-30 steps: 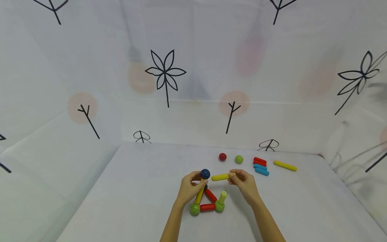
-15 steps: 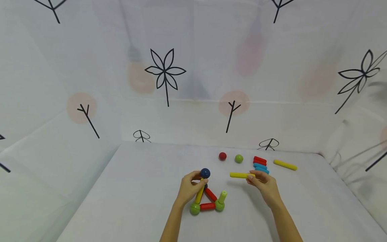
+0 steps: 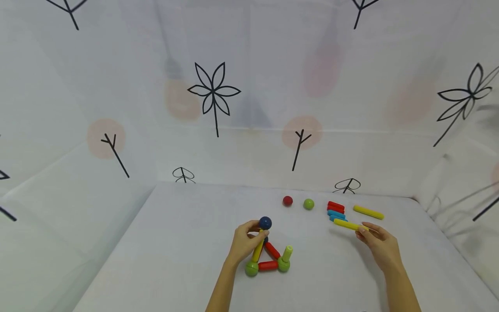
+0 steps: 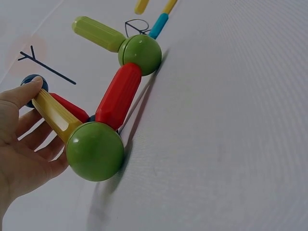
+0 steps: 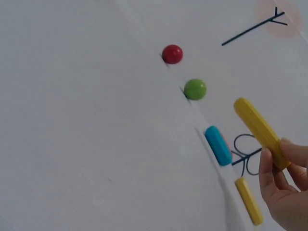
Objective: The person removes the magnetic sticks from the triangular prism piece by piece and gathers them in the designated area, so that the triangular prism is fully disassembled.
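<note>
My left hand [image 3: 246, 243] grips the upper end of a tilted yellow rod [image 4: 54, 115], right under the dark blue ball [image 3: 265, 223] that tops it. That rod rises from a green ball [image 4: 95, 151] at the near left corner of a triangle of red rods [image 3: 268, 265] and balls. On the near right corner, another green ball [image 3: 283, 264] bears an upright light green rod [image 3: 287, 253]. A second blue ball at the far corner is mostly hidden by my thumb. Out to the right, my right hand [image 3: 380, 245] pinches another yellow rod [image 5: 260, 127] by one end, above the table.
Toward the back lie a red ball [image 3: 287, 200] and a green ball [image 3: 309, 204]. Right of them are red rods [image 3: 336, 205] and blue rods [image 3: 336, 214], then a loose yellow rod [image 3: 368, 212]. A patterned cloth [image 3: 234, 156] hangs behind the white table [image 3: 187, 251].
My right hand has moved well to the right with its yellow rod, away from the blue ball and over by the blue rods. My left hand and the structure have stayed in place.
</note>
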{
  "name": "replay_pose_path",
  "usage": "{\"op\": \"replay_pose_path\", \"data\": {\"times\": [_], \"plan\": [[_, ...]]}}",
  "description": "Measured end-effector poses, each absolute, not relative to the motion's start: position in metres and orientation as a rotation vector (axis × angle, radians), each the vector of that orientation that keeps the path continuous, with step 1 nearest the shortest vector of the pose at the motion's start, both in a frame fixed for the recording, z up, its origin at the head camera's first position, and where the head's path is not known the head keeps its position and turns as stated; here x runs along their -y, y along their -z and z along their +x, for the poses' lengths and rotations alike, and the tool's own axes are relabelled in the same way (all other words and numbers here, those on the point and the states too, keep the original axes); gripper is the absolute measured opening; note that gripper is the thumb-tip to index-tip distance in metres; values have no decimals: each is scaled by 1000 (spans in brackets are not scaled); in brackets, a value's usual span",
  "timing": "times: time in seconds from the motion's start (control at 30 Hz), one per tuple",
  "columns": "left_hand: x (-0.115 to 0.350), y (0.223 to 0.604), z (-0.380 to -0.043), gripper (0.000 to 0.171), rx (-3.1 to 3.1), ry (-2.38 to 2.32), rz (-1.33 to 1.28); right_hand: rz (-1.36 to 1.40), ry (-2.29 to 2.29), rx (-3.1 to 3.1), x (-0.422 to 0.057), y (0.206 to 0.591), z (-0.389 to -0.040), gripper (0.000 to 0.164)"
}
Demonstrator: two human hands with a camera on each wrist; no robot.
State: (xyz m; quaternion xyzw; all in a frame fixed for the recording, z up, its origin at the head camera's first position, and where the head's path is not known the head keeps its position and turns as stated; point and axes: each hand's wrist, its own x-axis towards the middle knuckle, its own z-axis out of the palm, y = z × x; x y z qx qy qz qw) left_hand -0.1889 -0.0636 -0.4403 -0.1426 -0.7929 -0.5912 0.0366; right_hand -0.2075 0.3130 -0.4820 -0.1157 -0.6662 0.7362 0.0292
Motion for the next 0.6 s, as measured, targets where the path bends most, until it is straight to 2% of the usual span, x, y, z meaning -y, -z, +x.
{"op": "replay_pose_path", "data": {"times": [0.1,0.17,0.47,0.6], "plan": [[62,440,-189,31,2438,1815,-436,-321,-2350,1909,-328,485,-208,19],[62,440,-189,31,2442,1812,-428,-317,-2355,1857,-335,487,-210,10],[62,441,-189,29,2455,1794,-416,-526,-2192,1951,-359,496,-227,7],[62,440,-189,30,2453,1810,-423,-580,-2176,1985,-365,500,-234,11]]}}
